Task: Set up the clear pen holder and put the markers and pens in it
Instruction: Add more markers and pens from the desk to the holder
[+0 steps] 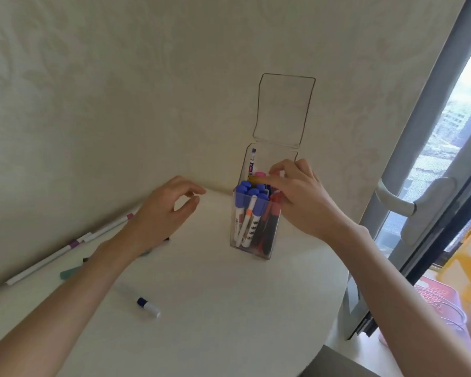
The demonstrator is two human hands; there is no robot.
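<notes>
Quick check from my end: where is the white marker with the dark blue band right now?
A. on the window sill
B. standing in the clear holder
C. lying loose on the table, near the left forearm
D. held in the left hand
C: the white marker with the dark blue band lies flat on the table, apart from the clear holder; the left hand holds nothing.

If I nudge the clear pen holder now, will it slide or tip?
The clear pen holder is tall and narrow, with marker caps crowded at its top, so a high push probably tips it. Its raised lid likely adds top weight. On the smooth white table, a low push would probably slide it.
</notes>
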